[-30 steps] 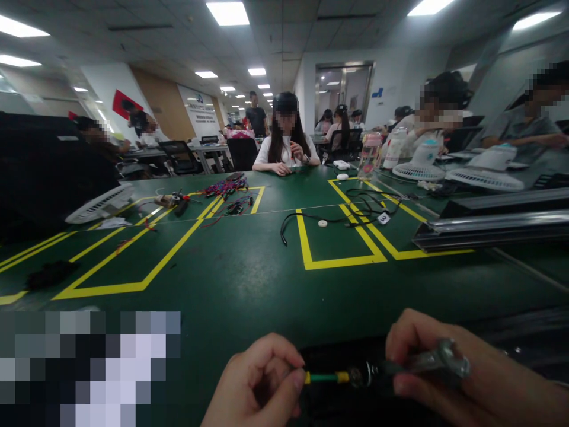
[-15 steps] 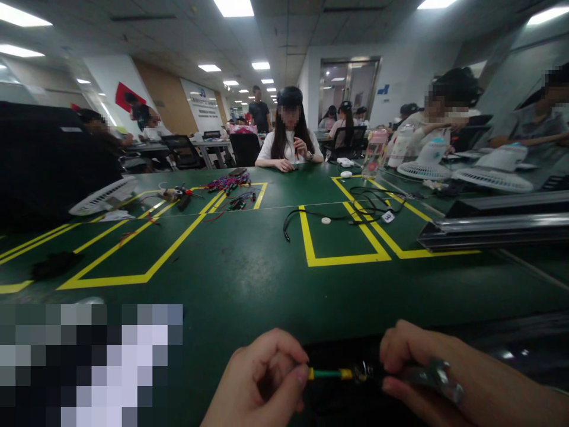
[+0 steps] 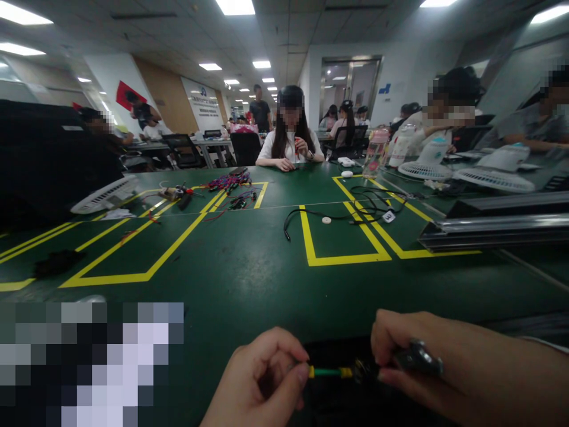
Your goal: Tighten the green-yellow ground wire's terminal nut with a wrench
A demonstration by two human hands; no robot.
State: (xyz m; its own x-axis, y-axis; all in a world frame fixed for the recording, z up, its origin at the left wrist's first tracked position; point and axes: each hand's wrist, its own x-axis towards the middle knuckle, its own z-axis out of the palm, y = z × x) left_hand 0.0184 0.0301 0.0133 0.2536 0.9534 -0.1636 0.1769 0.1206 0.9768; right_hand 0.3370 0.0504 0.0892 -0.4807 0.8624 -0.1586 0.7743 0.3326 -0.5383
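Left hand [image 3: 260, 379] pinches a green-and-yellow wire [image 3: 329, 372], right hand [image 3: 413, 367] grips a spanner [image 3: 418, 358] — a black cable [image 3: 338, 213] lies well beyond.

A short green wire [image 3: 328, 372] with yellow ends lies sideways. A shiny metal wrench [image 3: 418, 358] sits at its 3 o'clock, just past a small dark metal ring [image 3: 362, 370].
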